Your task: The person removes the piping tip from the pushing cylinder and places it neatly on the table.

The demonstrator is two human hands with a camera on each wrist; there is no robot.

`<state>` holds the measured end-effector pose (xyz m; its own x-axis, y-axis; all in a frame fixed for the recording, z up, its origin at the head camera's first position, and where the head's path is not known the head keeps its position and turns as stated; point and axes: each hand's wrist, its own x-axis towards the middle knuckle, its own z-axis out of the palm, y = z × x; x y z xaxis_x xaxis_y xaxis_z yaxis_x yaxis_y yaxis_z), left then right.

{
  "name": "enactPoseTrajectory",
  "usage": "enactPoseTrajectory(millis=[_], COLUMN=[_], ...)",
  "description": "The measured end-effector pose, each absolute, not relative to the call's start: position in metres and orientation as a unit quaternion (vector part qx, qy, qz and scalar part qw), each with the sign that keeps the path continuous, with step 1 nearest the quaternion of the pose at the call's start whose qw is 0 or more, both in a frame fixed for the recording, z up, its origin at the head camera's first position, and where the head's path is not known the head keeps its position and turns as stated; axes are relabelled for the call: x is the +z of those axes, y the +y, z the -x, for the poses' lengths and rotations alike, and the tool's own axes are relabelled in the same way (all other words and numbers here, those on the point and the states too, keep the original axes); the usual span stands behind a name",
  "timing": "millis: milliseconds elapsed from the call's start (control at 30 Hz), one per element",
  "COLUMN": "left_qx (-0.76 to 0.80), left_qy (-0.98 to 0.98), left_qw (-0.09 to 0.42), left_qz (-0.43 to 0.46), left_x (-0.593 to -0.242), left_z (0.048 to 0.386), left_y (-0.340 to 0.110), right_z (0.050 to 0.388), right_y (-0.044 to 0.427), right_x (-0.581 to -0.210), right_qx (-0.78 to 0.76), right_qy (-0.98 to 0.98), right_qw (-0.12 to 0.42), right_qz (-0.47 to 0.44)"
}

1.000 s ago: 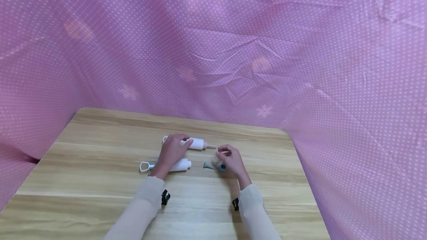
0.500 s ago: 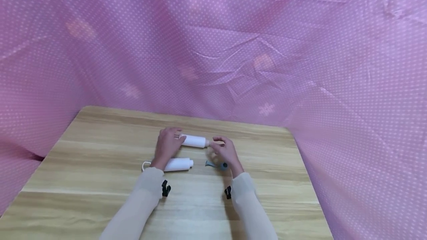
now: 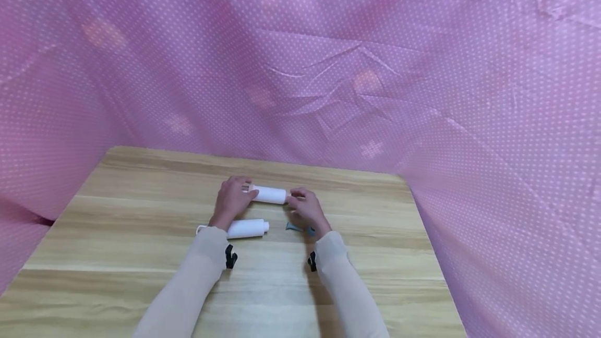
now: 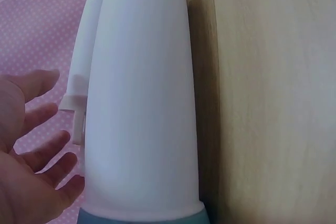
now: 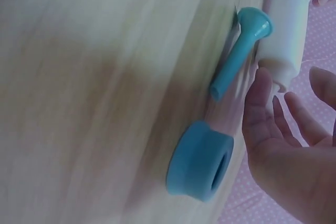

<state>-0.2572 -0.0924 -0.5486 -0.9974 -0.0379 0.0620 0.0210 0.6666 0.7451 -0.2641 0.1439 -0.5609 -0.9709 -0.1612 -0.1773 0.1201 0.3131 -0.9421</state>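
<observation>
Two large white plastic syringes lie on their sides. My left hand (image 3: 231,197) is at the plunger end of the far syringe (image 3: 269,195), which has pale pink ends. In the left wrist view its fingers (image 4: 44,153) are spread and relaxed beside the pink flange (image 4: 75,102). Near the nozzle end, my right hand (image 3: 307,207) has thumb and fingers around the thin nozzle, which is mostly hidden. The nearer syringe (image 3: 247,228) lies below the left hand and has a blue-green collar (image 4: 144,217).
A teal funnel-shaped nozzle (image 5: 241,51) and a teal ring-shaped cap (image 5: 199,161) lie on the wooden table (image 3: 141,286), near the right hand. Pink dotted cloth (image 3: 300,67) hangs around the table's back and sides.
My right hand has moved left and away from me, from beyond the nozzle tip onto the nozzle. The left hand has shifted back toward the plunger end, uncovering more of the barrel.
</observation>
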Motion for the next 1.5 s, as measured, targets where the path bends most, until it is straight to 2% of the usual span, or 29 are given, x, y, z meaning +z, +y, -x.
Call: enactPoseTrajectory(millis=[533,867,1500], left_qx=[-0.369,-0.386,-0.432], left_qy=[-0.929,-0.92,-0.893], left_qw=[0.013,0.065,0.109], left_qz=[-0.002,0.034,0.059], left_x=[-0.549,-0.528,-0.518], left_z=[0.256,0.249,0.234], left_y=[-0.095,-0.092,-0.096], right_z=[0.269,0.268,0.25], right_y=[0.137,0.154,0.166], right_x=[-0.572,-0.557,-0.537], right_qx=[-0.644,-0.66,-0.696], right_qy=[0.758,0.745,0.711], right_qw=[0.105,0.094,0.081], right_qz=[-0.013,0.034,0.055])
